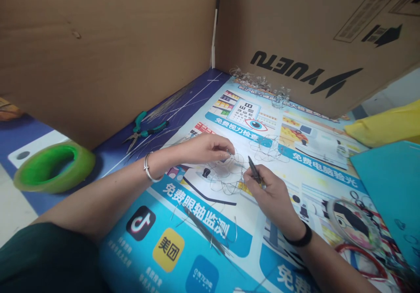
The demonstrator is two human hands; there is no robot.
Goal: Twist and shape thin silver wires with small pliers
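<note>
My left hand (205,148) pinches the top edge of a thin wire loop-work piece (226,177) lying on a printed poster mat (203,236). My right hand (272,194) grips small dark pliers (254,170), whose tip points at the right side of the wire piece. A silver bangle is on my left wrist and a black band on my right. A second wire loop-work piece (267,146) lies just beyond, untouched.
Green-handled pliers (146,128) and a bundle of straight wires (170,104) lie at the left by a cardboard wall (98,52). A green tape roll (54,166) sits far left. Cut wires (206,229) lie near me. A clear tape roll (352,223), teal sheet (390,188).
</note>
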